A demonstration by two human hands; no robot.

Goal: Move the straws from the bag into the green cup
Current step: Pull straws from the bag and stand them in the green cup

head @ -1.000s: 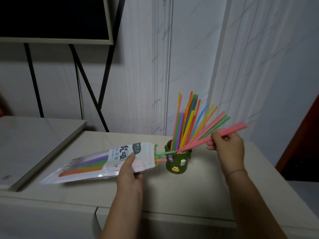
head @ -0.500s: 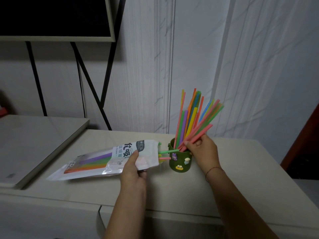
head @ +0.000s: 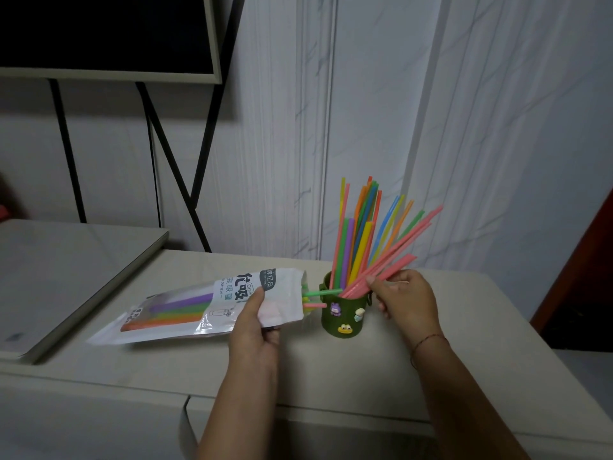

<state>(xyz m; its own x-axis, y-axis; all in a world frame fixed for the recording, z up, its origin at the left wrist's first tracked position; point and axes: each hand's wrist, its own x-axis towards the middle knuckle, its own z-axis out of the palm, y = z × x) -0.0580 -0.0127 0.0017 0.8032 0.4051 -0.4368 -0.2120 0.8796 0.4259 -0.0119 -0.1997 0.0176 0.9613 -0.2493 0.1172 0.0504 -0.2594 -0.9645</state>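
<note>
A person's right hand [head: 403, 295] settles a small clutch of pink straws [head: 394, 268] into the green cup [head: 345, 315], thumb and fingers pinched round them just beside the cup's rim. A second ago the same hand held those straws higher and further right of the cup, with only their lower ends at the rim. Now the ends sit inside, leaning right beside the standing bunch [head: 360, 234] already there. Left of the cup, the left hand [head: 255, 323] has not shifted. Its fingers and thumb grip the bag [head: 282, 293] near its open mouth, which faces the cup, and a green straw end [head: 321, 292] and a pink straw end [head: 315, 306] poke out towards it. More straws [head: 179, 308] show through the bag's clear window, further left of the cup, so the job looks well along but unfinished. The likely next step is to release this clutch and reach for the ends at the mouth.
</note>
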